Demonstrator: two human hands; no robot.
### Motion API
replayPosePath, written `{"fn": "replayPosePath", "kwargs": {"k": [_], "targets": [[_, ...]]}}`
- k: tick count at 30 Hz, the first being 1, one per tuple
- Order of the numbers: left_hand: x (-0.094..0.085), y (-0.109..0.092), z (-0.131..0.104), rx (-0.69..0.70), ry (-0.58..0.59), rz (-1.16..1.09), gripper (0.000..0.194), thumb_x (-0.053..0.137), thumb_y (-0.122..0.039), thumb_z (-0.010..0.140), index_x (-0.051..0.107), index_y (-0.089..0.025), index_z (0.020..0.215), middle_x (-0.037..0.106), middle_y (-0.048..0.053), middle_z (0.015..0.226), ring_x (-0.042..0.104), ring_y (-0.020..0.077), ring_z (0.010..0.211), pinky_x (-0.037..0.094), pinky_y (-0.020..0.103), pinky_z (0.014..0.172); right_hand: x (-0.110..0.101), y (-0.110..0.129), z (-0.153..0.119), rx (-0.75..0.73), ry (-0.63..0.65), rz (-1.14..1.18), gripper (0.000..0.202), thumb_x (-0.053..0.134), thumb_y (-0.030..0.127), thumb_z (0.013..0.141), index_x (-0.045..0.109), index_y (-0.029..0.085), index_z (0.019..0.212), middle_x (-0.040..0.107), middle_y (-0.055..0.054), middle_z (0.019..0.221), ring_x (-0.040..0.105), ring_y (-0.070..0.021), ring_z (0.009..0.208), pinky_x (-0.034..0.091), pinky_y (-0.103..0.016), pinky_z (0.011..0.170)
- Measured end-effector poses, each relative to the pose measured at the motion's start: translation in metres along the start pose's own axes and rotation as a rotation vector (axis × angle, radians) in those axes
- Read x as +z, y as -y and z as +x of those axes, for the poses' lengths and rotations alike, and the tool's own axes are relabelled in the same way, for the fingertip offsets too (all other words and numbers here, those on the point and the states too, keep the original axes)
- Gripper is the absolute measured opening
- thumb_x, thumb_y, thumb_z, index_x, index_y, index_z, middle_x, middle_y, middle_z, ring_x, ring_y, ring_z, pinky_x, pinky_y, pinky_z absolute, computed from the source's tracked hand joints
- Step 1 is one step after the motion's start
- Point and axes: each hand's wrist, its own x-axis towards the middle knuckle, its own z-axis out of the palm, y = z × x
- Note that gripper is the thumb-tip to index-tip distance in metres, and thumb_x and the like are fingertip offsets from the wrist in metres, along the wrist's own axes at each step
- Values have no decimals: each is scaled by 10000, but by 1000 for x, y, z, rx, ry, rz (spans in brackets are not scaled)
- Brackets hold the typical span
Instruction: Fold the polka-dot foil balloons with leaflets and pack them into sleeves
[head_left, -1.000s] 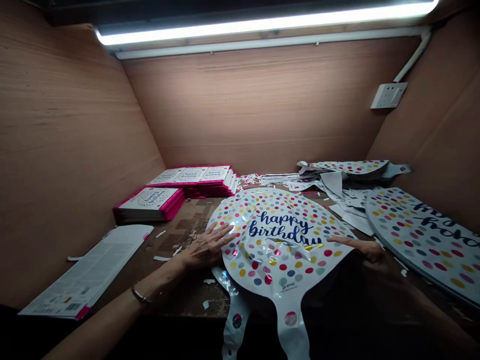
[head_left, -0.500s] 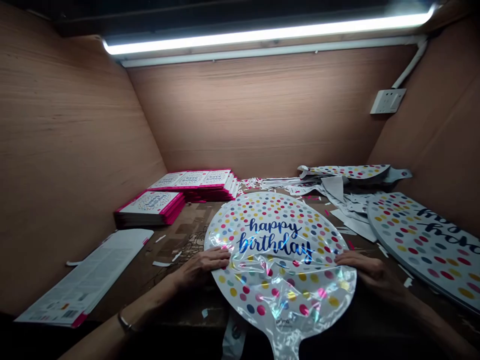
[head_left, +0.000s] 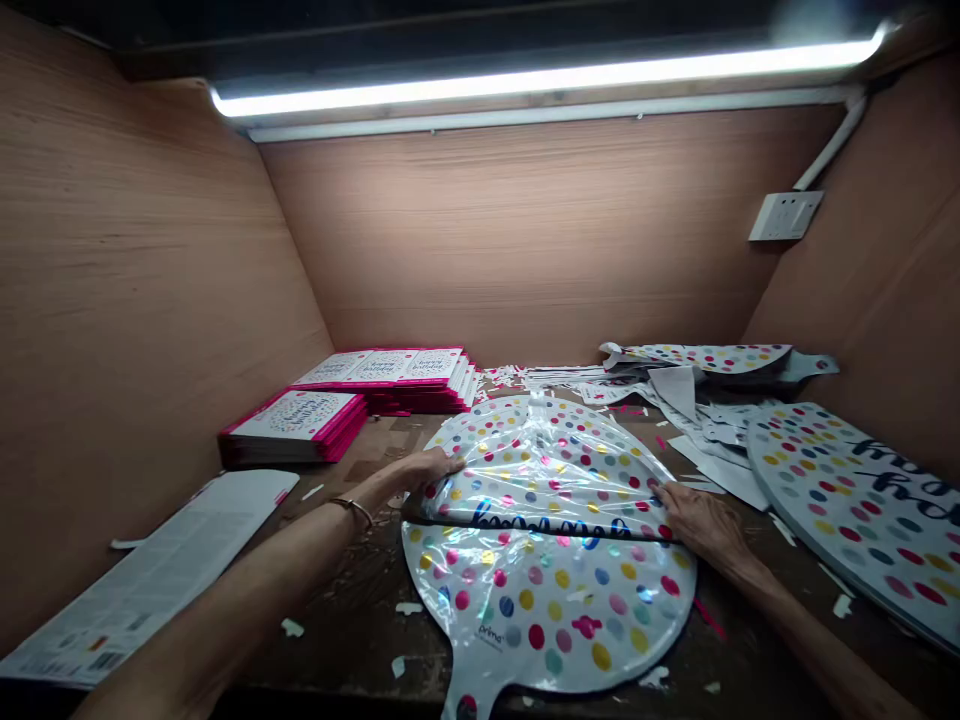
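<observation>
A white foil balloon with coloured dots lies folded across in front of me, its neck pointing to the back. Blue lettering shows partly along the fold. My left hand is closed on its left edge, and my right hand is closed on the right edge. Beneath it lies a second dotted balloon, flat, with its neck towards me; the upper part is covered by the folded one.
Pink-edged printed cards are piled at the back left, near a long white printed card. More flat balloons lie at right. White paper pieces and a crumpled balloon sit behind. A socket is on the wall.
The top balloon's lower part has been folded up and away from me, so its neck now points back. Both hands moved with it, exposing the balloon underneath.
</observation>
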Motion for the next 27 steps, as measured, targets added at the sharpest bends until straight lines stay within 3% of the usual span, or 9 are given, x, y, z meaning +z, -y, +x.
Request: {"fn": "replayPosePath", "kwargs": {"k": [7,11,14,16,18,20,23,25,27], "targets": [[-1,-7,5,-38,-26,301,392,505,-489,793,611,-129,906,658,107,919,618,238,820,468,280,646,1,7,-4,68,22,-90,411,245,397,919,598,189,898,682,-128,787,648,-293,831,448,-362,684],[18,-28,-27,71,-202,414,484,397,-526,859,582,-115,1035,600,178,1094,539,320,1060,418,404,858,-6,10,-9,71,46,-103,408,237,362,919,604,184,908,685,-123,788,654,-285,819,461,-364,686],[65,-41,-69,339,-243,490,605,363,-623,837,477,-178,1230,459,157,1314,357,321,1259,255,476,1024,-10,11,-24,88,61,-113,416,238,370,909,613,196,867,688,-118,800,652,-295,827,469,-383,678],[101,-43,-95,737,-147,600,809,371,-725,758,354,-166,1343,310,174,1419,228,357,1320,157,558,1049,-10,9,-44,91,74,-116,403,254,379,898,610,203,830,689,-110,783,654,-301,808,475,-394,657],[128,-39,-113,961,26,628,900,312,-766,738,251,-157,1398,206,181,1460,123,371,1348,98,605,1043,-8,2,-73,69,54,-108,384,259,366,894,607,206,861,683,-93,714,663,-283,710,481,-375,585],[139,-35,-123,1051,163,616,881,263,-755,761,197,-170,1417,160,178,1472,49,366,1358,56,626,1034,-4,-11,-106,-76,-119,-112,376,281,366,890,602,197,990,688,-104,763,662,-266,680,483,-355,540],[132,-33,-128,1135,252,586,810,289,-712,794,215,-195,1413,154,165,1477,-25,342,1363,8,611,1041,2,-40,-145,-429,-433,-139,456,414,467,833,519,234,1211,605,-114,1157,611,-283,965,499,-385,710],[123,-35,-130,1186,292,556,766,340,-680,805,255,-205,1399,168,150,1477,-37,329,1365,-5,583,1055,7,-59,-161,-691,-508,-158,482,465,468,806,493,280,1249,539,-53,1265,548,-274,1081,445,-396,861],[119,-38,-134,1223,330,521,762,396,-653,805,255,-196,1399,190,142,1474,-10,317,1369,-18,555,1067,10,-70,-171,-878,-536,-116,410,427,400,840,510,307,1231,602,-13,1178,575,-243,1036,405,-390,918]]}}
